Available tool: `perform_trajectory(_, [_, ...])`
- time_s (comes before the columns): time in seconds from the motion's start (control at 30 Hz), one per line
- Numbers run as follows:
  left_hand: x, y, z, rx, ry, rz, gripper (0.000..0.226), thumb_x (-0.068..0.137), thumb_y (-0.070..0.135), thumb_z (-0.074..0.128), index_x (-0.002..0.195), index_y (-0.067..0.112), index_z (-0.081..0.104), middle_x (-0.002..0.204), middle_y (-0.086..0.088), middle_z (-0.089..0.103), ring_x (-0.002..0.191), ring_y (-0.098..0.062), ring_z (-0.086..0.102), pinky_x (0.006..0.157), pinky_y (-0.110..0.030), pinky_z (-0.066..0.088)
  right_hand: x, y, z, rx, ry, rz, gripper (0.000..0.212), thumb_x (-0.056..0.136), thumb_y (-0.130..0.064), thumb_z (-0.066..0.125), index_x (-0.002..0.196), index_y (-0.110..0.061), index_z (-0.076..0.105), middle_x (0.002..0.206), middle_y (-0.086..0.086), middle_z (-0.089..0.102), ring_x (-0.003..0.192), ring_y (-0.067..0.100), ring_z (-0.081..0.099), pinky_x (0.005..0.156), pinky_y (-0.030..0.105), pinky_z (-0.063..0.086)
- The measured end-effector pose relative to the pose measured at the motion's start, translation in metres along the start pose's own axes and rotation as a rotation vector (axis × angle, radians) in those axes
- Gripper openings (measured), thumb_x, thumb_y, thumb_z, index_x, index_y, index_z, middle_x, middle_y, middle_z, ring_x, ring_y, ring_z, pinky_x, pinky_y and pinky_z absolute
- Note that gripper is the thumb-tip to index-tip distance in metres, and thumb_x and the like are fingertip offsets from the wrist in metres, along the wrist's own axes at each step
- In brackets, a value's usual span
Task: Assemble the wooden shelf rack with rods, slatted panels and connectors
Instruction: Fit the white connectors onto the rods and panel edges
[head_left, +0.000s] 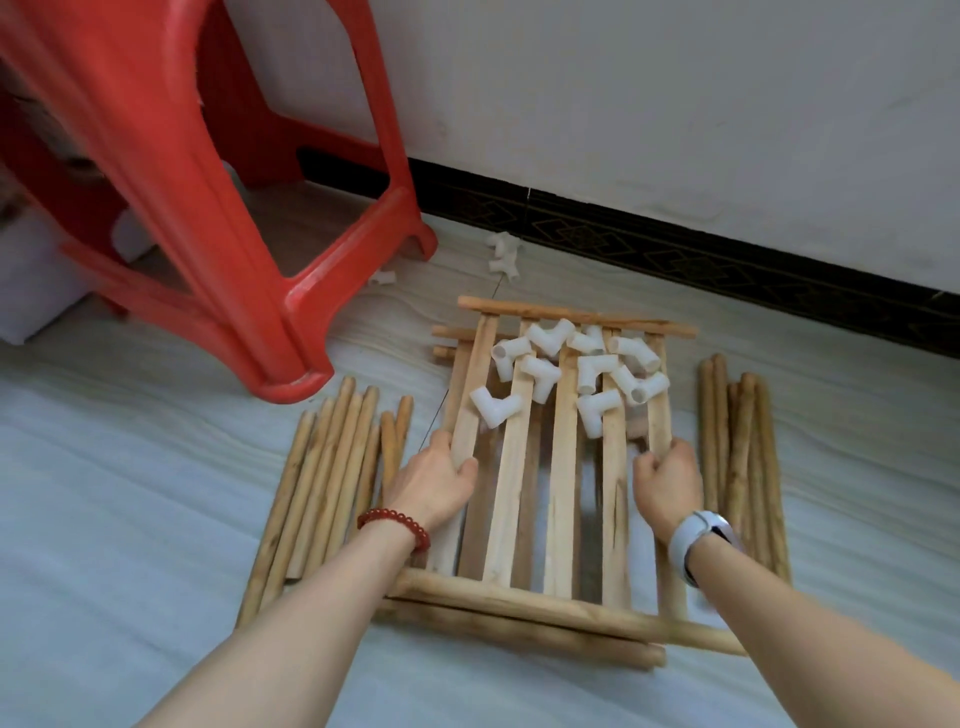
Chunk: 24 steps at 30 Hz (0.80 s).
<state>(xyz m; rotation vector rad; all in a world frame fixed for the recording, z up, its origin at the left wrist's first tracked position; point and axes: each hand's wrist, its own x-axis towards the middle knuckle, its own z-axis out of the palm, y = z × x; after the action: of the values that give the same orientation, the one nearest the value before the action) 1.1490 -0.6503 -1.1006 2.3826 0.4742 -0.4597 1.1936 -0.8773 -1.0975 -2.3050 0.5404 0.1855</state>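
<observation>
A wooden slatted panel (514, 483) lies on top of other panels on the floor, its near end raised. My left hand (434, 480) grips its leftmost slat. My right hand (667, 480) grips its rightmost slat. Several white plastic connectors (571, 369) are heaped on the panel's far half. A bundle of wooden rods (317, 478) lies to the left of the panel. Another bundle of rods (740, 457) lies to its right.
A red plastic stool (197, 208) stands at the left, close to the left rod bundle. A few loose white connectors (503, 254) lie near the dark skirting board (675, 254) of the white wall behind. Pale floor surrounds the parts.
</observation>
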Motion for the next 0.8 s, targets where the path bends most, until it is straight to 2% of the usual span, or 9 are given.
perform_trajectory(0.17, [-0.009,-0.006,-0.015,-0.122,-0.155,-0.014,0.039,0.094,0.028,0.048,0.13,0.017,0.039,0.093,0.005,0.054,0.085,-0.013,0.053,0.073,-0.025,0.041,-0.011,-0.012,-0.008,-0.001,-0.002,-0.031,0.02,0.091,-0.006,0.041,0.104,0.006,0.05,0.102,0.027,0.056,0.088,0.04,0.056,0.075,0.045,0.048])
perform_trajectory(0.23, [-0.014,-0.012,-0.013,-0.203,-0.144,-0.033,0.038,0.095,0.025,0.048,0.131,0.016,0.04,0.103,0.001,0.055,0.092,-0.013,0.05,0.079,-0.025,0.04,-0.017,-0.013,-0.004,-0.015,-0.003,-0.028,0.022,0.092,-0.006,0.041,0.107,0.007,0.05,0.105,0.028,0.055,0.091,0.04,0.056,0.076,0.042,0.046])
perform_trajectory(0.3, [-0.02,-0.02,-0.007,-0.286,-0.092,-0.047,0.034,0.096,0.024,0.048,0.129,0.018,0.042,0.098,0.002,0.054,0.089,-0.013,0.052,0.076,-0.025,0.041,-0.024,-0.012,0.0,-0.028,-0.008,-0.028,0.022,0.091,-0.006,0.041,0.108,0.007,0.049,0.105,0.026,0.055,0.09,0.039,0.055,0.074,0.041,0.046])
perform_trajectory(0.37, [-0.025,-0.03,-0.005,-0.356,-0.017,-0.057,0.028,0.095,0.024,0.048,0.123,0.018,0.045,0.088,0.003,0.055,0.08,-0.013,0.055,0.067,-0.026,0.041,-0.03,-0.012,0.004,-0.018,-0.021,-0.047,0.021,0.091,-0.005,0.04,0.107,0.005,0.049,0.104,0.026,0.055,0.086,0.036,0.055,0.069,0.038,0.046])
perform_trajectory(0.43, [-0.031,-0.039,-0.008,-0.451,0.051,-0.1,0.02,0.095,0.023,0.049,0.114,0.017,0.047,0.088,0.004,0.056,0.08,-0.013,0.057,0.065,-0.026,0.042,-0.04,-0.017,0.007,-0.007,-0.04,-0.088,0.021,0.091,-0.006,0.04,0.107,0.003,0.049,0.104,0.023,0.056,0.081,0.031,0.054,0.064,0.032,0.042])
perform_trajectory(0.53, [-0.048,-0.056,-0.017,-0.527,0.095,-0.197,0.012,0.095,0.021,0.047,0.104,0.013,0.051,0.082,0.004,0.055,0.074,-0.01,0.053,0.06,-0.025,0.039,-0.059,-0.031,0.013,-0.032,-0.079,-0.179,0.02,0.091,-0.006,0.04,0.107,0.003,0.049,0.102,0.022,0.055,0.084,0.033,0.054,0.068,0.033,0.043])
perform_trajectory(0.67, [-0.088,-0.095,-0.038,-0.908,0.042,-0.425,0.027,0.1,0.024,0.039,0.084,0.008,0.054,0.063,-0.003,0.055,0.058,-0.016,0.055,0.054,-0.024,0.049,-0.099,-0.061,0.03,-0.088,-0.183,-0.356,0.017,0.095,-0.009,0.04,0.107,0.0,0.049,0.098,0.015,0.052,0.074,0.023,0.05,0.062,0.029,0.038])
perform_trajectory(0.73, [-0.107,-0.113,-0.05,-1.02,0.058,-0.52,0.028,0.1,0.029,0.037,0.09,0.009,0.053,0.077,-0.008,0.057,0.066,-0.02,0.056,0.055,-0.026,0.047,-0.123,-0.079,0.044,-0.132,-0.227,-0.448,0.014,0.096,-0.015,0.04,0.104,-0.007,0.047,0.099,0.012,0.05,0.071,0.02,0.05,0.059,0.03,0.039])
perform_trajectory(0.8, [-0.122,-0.133,-0.06,-1.114,0.115,-0.567,0.029,0.101,0.034,0.035,0.109,0.01,0.048,0.095,-0.012,0.058,0.076,-0.024,0.059,0.064,-0.031,0.049,-0.149,-0.095,0.06,-0.196,-0.265,-0.519,0.012,0.096,-0.016,0.04,0.104,-0.011,0.046,0.099,0.008,0.048,0.072,0.023,0.051,0.063,0.036,0.045])
